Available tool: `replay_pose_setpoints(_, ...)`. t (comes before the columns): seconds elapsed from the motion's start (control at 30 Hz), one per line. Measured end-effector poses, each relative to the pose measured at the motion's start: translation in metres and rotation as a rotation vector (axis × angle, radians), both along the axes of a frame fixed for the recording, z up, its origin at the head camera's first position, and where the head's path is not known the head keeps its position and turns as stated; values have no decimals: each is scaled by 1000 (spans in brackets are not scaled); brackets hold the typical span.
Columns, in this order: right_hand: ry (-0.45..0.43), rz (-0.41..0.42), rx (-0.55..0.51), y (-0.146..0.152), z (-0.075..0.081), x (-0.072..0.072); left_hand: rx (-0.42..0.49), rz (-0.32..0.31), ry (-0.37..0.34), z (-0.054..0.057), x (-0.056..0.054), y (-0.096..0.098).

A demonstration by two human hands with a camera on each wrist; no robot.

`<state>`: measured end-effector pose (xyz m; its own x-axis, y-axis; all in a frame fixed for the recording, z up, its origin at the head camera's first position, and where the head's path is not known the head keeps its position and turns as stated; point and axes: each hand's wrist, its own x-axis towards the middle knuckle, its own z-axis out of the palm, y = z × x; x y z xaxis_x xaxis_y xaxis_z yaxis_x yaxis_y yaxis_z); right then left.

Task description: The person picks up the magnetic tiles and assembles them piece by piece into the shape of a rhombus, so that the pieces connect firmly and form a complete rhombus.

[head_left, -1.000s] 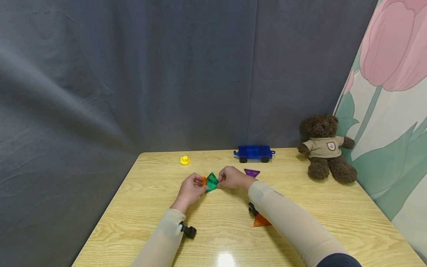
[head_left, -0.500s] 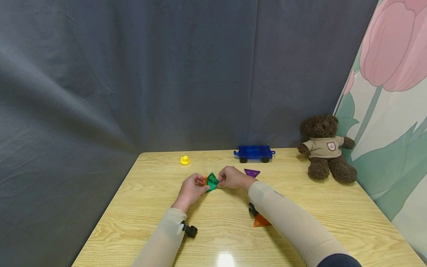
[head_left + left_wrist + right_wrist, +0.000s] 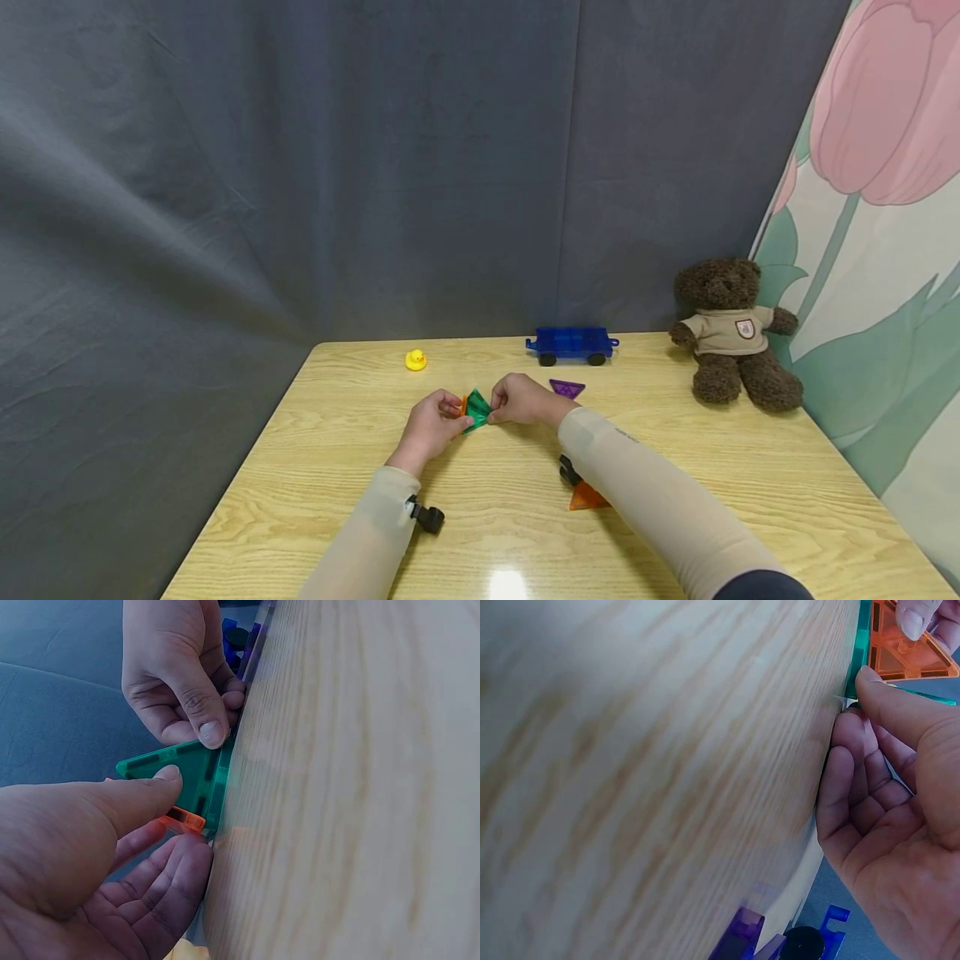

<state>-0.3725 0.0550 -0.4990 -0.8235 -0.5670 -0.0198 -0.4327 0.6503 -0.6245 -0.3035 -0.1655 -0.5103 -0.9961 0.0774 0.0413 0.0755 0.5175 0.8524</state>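
Note:
At the middle of the table, my left hand [image 3: 429,427] pinches an orange triangular magnetic tile [image 3: 463,406] against green magnetic tiles [image 3: 477,410]. The left wrist view has one green triangle [image 3: 191,774] standing up from a green piece [image 3: 218,791] low on the tabletop; the left thumb lies over the upright one. My right hand [image 3: 521,400] pinches the green tiles at their right corner, thumb and fingertips close to the wood. From the right wrist view, the orange tile [image 3: 907,660] stands up beside the green edge, with left fingertips on its far side.
A yellow rubber duck [image 3: 416,360] and a blue wheeled wagon [image 3: 573,344] stand at the back. A purple triangular tile [image 3: 567,388] lies behind the right wrist. An orange tile [image 3: 587,497] shows partly under the right forearm. A brown teddy bear [image 3: 731,333] sits at right.
The orange tile has shifted slightly right toward the green tiles and now appears edge-on. My left hand moved slightly right with it. The right hand stays in place.

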Motion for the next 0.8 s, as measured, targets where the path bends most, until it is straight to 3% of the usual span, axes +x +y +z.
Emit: replay_pose_setpoints(0.8,-17,10,-12,0,-1,0,-28,-24,14,-3,-2,-2)
